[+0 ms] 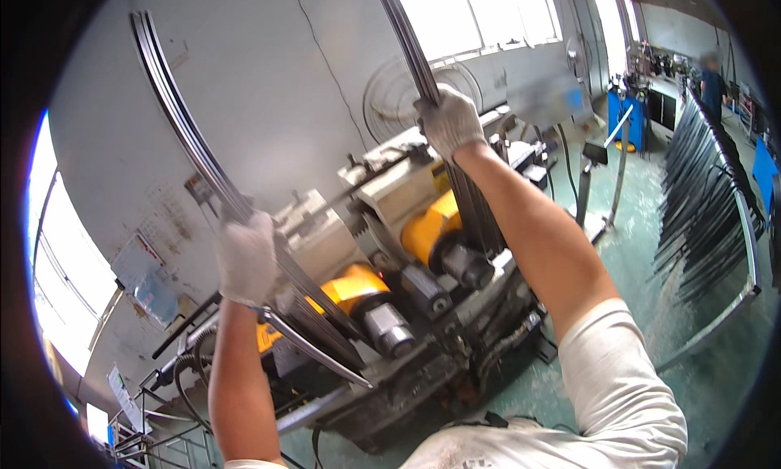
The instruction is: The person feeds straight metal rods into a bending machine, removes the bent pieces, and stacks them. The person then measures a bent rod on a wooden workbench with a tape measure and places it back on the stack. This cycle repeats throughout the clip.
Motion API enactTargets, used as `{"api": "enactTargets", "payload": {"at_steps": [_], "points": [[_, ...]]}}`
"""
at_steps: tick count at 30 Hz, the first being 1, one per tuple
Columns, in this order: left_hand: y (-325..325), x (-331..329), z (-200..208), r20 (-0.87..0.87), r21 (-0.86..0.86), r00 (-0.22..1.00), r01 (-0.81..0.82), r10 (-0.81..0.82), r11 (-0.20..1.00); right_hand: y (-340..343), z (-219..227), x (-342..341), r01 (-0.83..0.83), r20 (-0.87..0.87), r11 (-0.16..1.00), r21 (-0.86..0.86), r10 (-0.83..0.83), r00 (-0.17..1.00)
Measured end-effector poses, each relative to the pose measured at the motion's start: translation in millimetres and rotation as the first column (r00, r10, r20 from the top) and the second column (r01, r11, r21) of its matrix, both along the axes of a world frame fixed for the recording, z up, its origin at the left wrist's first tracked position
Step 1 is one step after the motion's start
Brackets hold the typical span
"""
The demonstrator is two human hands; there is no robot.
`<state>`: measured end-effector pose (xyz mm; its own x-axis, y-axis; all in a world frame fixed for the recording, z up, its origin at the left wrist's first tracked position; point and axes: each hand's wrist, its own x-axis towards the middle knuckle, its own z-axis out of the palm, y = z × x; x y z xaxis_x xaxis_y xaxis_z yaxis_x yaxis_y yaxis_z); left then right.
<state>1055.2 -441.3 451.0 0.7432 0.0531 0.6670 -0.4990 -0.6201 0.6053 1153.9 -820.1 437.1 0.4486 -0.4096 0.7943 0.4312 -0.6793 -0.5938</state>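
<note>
Both my hands wear pale work gloves and are raised in front of me, each gripping a bundle of long, thin metal bars. My left hand (pixel 248 259) is closed round the left bundle of bars (pixel 189 135), which rises to the upper left and slants down past a machine's front. My right hand (pixel 452 122), higher up, wraps round the right bundle of bars (pixel 409 46). Its lower part (pixel 473 205) hangs beside the machine. Below my left hand a curved, shiny metal piece (pixel 317 347) points down to the right; whether it belongs to the bundle, I cannot tell.
Before me stands a machine with yellow parts (pixel 358 283) and protruding steel cylinders (pixel 387 326). A round fan (pixel 390 99) is near the wall. Many dark bars hang on a rack (pixel 736 200) at the right. Farther back are a blue cabinet (pixel 625 119) and a person (pixel 713 87).
</note>
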Motion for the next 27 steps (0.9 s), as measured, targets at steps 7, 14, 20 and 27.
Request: {"api": "enactTargets", "payload": {"at_steps": [7, 14, 20, 27], "points": [[38, 26, 0, 0.049, -0.027, 0.997, 0.069, -0.068, 0.997, 11, -15, -23, 0.038, -0.013, 0.999, 0.019, -0.038, 0.999], [46, 1, -9, 0.016, 0.254, 0.996, -0.090, 0.089, 0.963, 50, -219, -132, -0.170, 0.389, 0.961, 0.218, 0.074, 0.918], [50, 1, 0, 0.047, 0.419, 0.986, -0.164, 0.159, 0.893, 59, -416, -163, -0.162, -0.154, 0.589, 0.792, 0.449, 0.880], [61, -8, -2, 0.124, 0.677, 0.985, -0.174, 0.123, 0.715, 75, -402, -108, -0.260, 0.037, 0.149, 0.954, 0.802, 0.596]]}}
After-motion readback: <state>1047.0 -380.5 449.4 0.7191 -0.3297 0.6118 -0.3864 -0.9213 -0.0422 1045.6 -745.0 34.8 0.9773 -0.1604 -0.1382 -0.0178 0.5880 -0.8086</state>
